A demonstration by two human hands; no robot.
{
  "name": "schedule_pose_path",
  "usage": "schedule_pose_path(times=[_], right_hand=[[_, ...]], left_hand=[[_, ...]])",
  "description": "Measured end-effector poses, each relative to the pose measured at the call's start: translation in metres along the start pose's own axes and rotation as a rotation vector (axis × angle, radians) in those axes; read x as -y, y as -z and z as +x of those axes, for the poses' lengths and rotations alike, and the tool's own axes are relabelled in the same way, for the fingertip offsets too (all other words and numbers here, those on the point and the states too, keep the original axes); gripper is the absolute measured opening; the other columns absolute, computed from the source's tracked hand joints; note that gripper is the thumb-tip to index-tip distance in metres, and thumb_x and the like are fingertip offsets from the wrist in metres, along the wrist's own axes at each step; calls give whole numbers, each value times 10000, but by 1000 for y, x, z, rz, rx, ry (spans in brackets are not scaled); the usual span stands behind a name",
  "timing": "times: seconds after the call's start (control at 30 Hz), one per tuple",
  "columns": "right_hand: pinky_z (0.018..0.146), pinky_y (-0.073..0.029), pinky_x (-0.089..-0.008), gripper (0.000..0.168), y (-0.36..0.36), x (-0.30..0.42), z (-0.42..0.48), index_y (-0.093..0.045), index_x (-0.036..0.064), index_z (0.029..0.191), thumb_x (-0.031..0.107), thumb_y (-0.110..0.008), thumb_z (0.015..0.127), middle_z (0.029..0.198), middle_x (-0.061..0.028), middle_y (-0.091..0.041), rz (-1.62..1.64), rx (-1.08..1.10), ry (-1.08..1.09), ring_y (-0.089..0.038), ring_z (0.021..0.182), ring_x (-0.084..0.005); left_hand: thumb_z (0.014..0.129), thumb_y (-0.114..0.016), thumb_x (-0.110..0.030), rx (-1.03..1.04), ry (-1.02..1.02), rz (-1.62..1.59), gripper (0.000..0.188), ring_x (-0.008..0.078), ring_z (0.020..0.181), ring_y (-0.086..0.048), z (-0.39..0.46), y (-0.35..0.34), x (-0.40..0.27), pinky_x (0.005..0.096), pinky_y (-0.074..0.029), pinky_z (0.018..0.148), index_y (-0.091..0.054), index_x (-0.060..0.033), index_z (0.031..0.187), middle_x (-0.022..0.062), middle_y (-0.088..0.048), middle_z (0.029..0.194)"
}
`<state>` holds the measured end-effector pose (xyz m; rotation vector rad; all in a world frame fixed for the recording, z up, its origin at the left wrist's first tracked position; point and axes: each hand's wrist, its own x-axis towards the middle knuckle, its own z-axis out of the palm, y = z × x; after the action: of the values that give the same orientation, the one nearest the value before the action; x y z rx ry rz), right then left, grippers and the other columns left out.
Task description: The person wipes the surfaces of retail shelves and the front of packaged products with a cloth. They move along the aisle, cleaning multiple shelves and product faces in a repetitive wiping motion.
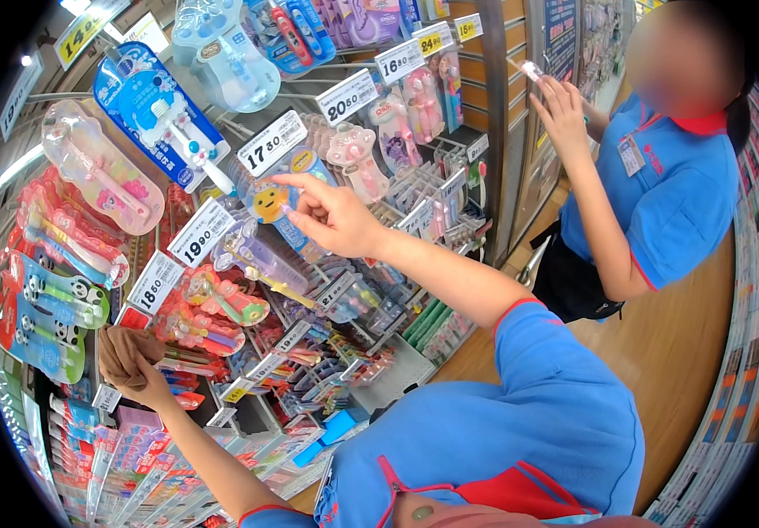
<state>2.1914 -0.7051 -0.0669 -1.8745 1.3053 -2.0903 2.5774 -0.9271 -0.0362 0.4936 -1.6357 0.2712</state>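
Observation:
My left hand (151, 389) grips a bunched brown cloth (128, 356) against the lower left of the shelf rack, beside panda-printed toothbrush packs (56, 317). Higher up, my right hand (336, 218) reaches to a blister pack with a yellow smiling face (270, 201). Its index finger and thumb are apart at the pack's front, and the other fingers curl in. Just left of that hand hangs a large blue toothbrush pack (161, 119). Below it is a purple toothbrush pack (260, 257). How firmly the fingertips touch the yellow-faced pack is unclear.
Price tags (346, 96) on hook ends jut out between rows of hanging packs. A co-worker in a blue shirt (663, 191) stands at right, one hand (561, 109) raised with a small clear item. Wooden flooring (670, 350) runs between this rack and shelves (743, 369) at far right.

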Motion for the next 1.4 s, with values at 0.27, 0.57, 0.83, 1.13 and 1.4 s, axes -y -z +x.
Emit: schedule_pose_path(times=[0.27,0.57,0.83,1.13,1.4], right_hand=[[537,-425,-280,444,0,-2,-11,-500,89,1346,71,-599,913,665,-32,-587,3,24,-80,-545,553,-117],[873,-508,-301,760,-45,49,-22,-249,112,1545,275,-662,928,1257,-118,-551,549,364,-155,-578,1092,-149],[978,-459,-354,534,-25,49,-6,-471,49,1336,189,-716,883,1204,-90,-608,280,-81,-10,-577,1131,-170],[930,-404,-395,570,7,25,75,-541,146,1244,281,-801,755,1102,-92,-598,-957,-327,586,-575,1067,-287],[796,-533,-440,447,32,26,97,-557,105,1142,237,-741,757,957,-144,-622,-806,-174,502,-634,909,-355]], left_hand=[[885,-597,-3,23,-13,4,455,280,1207,-539,40,-31,-88,375,-373,1064,-457,84,1309,189,-548,1309],[847,-656,-289,545,-162,460,455,228,1177,-561,1,-43,-183,362,-399,1018,-564,-62,1231,85,-593,1221],[736,-793,-407,351,-417,-77,828,377,1398,-345,16,-53,-196,597,-63,1175,-454,-103,1427,153,-396,1466],[854,-703,-278,367,-406,277,580,293,1227,-498,41,-84,-174,502,-279,1087,-527,-84,1371,120,-546,1307],[834,-726,-262,334,-424,264,597,285,1146,-527,39,-78,-169,454,-335,1016,-526,-107,1375,99,-568,1244]])
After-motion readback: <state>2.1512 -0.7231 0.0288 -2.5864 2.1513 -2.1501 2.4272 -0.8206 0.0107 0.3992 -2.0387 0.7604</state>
